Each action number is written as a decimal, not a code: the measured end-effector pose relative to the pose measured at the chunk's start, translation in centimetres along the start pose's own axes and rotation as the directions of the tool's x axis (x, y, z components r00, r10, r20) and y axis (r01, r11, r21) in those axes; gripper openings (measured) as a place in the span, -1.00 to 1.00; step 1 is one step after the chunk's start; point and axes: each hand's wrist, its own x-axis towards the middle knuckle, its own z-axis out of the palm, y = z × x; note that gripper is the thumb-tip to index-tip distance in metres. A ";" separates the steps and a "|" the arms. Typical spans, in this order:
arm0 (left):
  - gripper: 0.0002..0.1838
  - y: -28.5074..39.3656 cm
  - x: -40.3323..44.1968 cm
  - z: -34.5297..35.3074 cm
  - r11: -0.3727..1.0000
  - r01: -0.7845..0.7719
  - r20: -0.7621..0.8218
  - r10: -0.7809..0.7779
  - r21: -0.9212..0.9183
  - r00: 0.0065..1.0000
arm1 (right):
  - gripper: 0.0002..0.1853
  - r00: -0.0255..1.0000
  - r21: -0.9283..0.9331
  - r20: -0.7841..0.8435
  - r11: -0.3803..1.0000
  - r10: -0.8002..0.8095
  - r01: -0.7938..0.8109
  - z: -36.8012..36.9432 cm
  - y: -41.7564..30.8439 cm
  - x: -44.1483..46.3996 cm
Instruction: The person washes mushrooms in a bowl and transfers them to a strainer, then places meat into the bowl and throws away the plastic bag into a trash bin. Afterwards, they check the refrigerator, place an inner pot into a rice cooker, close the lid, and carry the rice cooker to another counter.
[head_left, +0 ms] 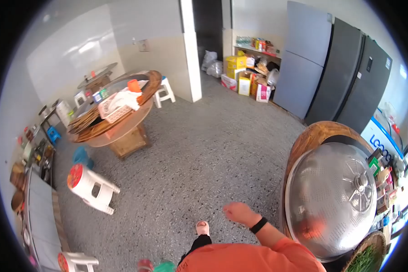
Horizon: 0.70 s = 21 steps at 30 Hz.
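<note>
Speckled floor (181, 167) separated two red-topped stools (93, 187) (left) from one steel cover (326, 195); right hand (239, 213) curled narrow, left hand indeterminable.

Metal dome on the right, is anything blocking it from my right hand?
Nothing visible blocks the way: only floor and the wooden table rim show between your right hand and the metal dome.

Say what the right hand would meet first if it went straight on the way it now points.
The right hand has open space over the floor ahead; farther along, the wooden table base looks first in line, though depth is unclear.
</note>
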 end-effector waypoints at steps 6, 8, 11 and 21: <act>-0.77 37.4 -8.6 18.3 -0.070 -0.843 0.120 0.993 0.534 -0.007 | -0.83 0.950 -0.006 -0.240 0.978 0.199 -0.207 -7.9 9.0 8.9; -0.74 47.8 -20.0 27.0 -0.259 -0.940 0.292 0.937 0.220 -0.190 | -0.83 0.894 0.017 -0.330 0.948 0.305 -0.317 -10.7 10.6 9.3; -0.63 54.0 -34.9 38.8 -0.605 -0.767 0.305 0.705 -0.212 -0.640 | -0.84 0.792 0.055 -0.376 0.864 0.482 -0.500 -13.7 13.9 9.6; -0.52 59.7 -53.7 67.0 -0.866 0.007 -0.343 0.191 -0.500 -0.920 | -0.82 0.641 0.094 -0.469 0.755 0.608 -0.649 -27.3 31.4 14.7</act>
